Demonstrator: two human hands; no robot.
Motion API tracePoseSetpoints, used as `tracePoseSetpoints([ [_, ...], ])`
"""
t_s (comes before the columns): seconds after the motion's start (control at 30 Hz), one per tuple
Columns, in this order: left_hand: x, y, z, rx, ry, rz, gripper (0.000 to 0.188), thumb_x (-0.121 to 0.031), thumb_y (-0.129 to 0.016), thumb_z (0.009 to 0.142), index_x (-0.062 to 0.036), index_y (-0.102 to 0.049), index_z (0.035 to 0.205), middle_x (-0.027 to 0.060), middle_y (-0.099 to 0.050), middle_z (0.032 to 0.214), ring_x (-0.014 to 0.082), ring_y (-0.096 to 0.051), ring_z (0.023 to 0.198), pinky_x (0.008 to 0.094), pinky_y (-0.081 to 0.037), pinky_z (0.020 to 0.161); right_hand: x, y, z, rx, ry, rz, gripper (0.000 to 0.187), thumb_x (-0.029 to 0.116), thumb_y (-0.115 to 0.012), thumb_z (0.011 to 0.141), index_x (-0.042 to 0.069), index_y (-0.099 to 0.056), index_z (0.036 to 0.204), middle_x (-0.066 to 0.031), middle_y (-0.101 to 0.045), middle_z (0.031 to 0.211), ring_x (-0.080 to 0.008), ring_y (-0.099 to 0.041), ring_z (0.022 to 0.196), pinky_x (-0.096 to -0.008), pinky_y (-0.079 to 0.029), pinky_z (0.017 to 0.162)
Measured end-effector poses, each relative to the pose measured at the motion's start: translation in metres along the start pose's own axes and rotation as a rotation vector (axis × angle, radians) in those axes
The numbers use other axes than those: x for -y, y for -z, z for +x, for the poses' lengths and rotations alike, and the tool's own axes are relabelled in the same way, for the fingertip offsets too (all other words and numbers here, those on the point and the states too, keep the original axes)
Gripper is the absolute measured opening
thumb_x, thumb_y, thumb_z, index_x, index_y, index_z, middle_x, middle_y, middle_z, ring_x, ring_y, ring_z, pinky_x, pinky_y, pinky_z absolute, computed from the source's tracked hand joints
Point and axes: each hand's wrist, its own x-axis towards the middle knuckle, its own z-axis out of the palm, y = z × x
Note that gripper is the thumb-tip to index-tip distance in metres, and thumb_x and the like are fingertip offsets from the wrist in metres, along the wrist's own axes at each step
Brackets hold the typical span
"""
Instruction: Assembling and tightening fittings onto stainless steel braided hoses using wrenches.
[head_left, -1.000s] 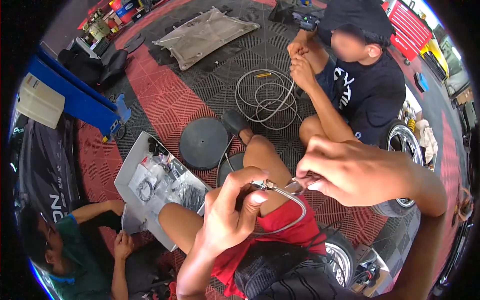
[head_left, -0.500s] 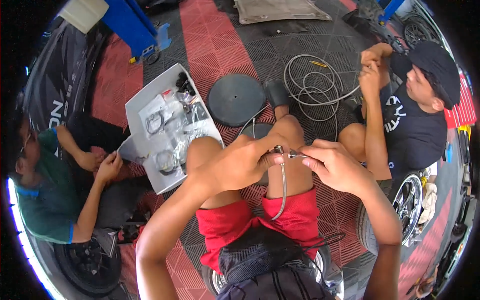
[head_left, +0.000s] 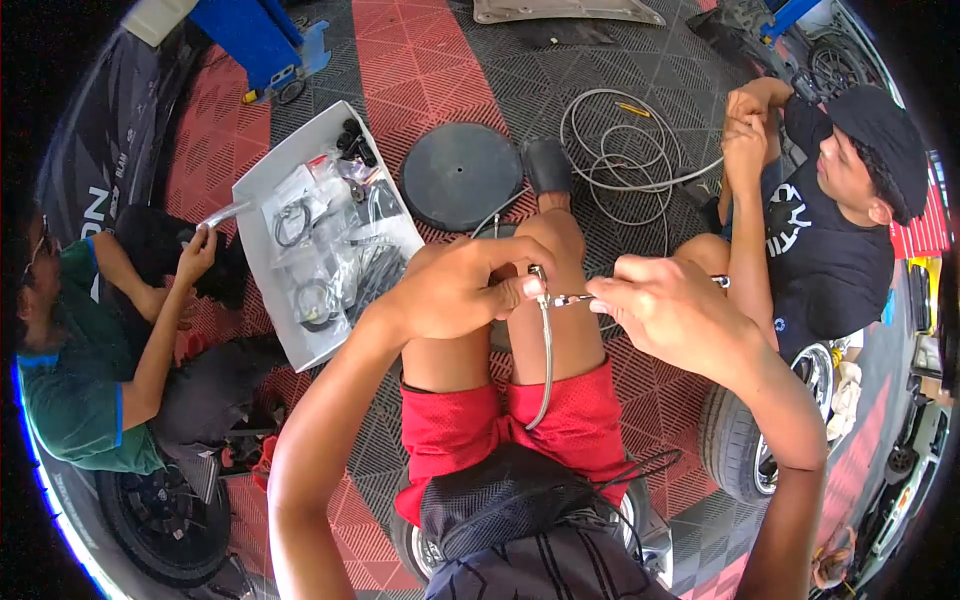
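Note:
My left hand [head_left: 462, 290] pinches a braided metal hose [head_left: 547, 362] by its end fitting [head_left: 538, 274], between thumb and fingers. The hose hangs down in a curve over my red shorts. Close to the fitting is the tip of a slim shiny wrench [head_left: 570, 299], held in the closed fingers of my right hand [head_left: 655, 302]. A ring-shaped end shows past the far side of that hand. Whether the tip touches the fitting I cannot make out.
At left, a white box [head_left: 262, 245] holds bagged parts; beside it a person [head_left: 85, 400] holds a clear packet [head_left: 228, 213]. A round black disc [head_left: 460, 175] and coiled hose [head_left: 590, 185] lie on the tiled floor ahead. Another person [head_left: 830, 240] crouches at right near a wheel [head_left: 735, 440].
The wrench tip sits at the fitting's side, with its ring end now showing behind my right hand. The person at left has moved the clear packet away from the box.

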Motion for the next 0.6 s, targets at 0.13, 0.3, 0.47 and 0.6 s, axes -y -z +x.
tracePoseSetpoints([
  [0.13,0.0,-0.001,0.003,0.012,0.016,-0.028,0.017,-0.016,-0.058,0.096,-0.0053,-0.06,0.108,0.0072,-0.062,0.078,0.014,-0.06,0.068,0.0305,-0.046,0.061,0.002,-0.007,-0.002,-0.065,0.044,-0.186,0.011,0.009,-0.059,0.083,0.001,-0.063,0.089,-0.0136,-0.058,0.078,-0.0295,-0.065,0.071,-0.0396,-0.055,0.063],
  [0.3,0.005,-0.001,0.004,-0.047,-0.054,0.028,0.018,-0.011,-0.061,0.092,-0.0026,-0.062,0.107,0.0095,-0.067,0.087,0.0194,-0.064,0.077,0.0332,-0.05,0.072,0.007,-0.004,0.002,-0.04,0.078,-0.239,0.014,0.008,-0.059,0.081,-0.003,-0.062,0.088,-0.0142,-0.058,0.081,-0.0275,-0.066,0.077,-0.0362,-0.057,0.062],
  [0.47,-0.001,-0.006,0.002,-0.057,0.011,0.06,0.024,-0.019,-0.057,0.098,-0.0023,-0.063,0.113,0.0044,-0.066,0.093,0.0095,-0.055,0.074,0.0277,-0.048,0.067,0.027,-0.011,0.006,-0.118,0.079,-0.483,0.014,0.004,-0.062,0.073,-0.008,-0.062,0.079,-0.0159,-0.06,0.078,-0.0261,-0.067,0.074,-0.0311,-0.058,0.056],
  [0.6,0.012,-0.011,0.002,-0.051,0.001,0.051,0.025,-0.019,-0.057,0.098,-0.002,-0.064,0.114,0.0036,-0.067,0.093,0.0097,-0.055,0.073,0.0275,-0.048,0.066,0.031,-0.016,0.009,-0.104,0.076,-0.502,0.012,0.003,-0.063,0.071,-0.008,-0.062,0.075,-0.0163,-0.061,0.076,-0.0267,-0.067,0.073,-0.0314,-0.058,0.055],
])
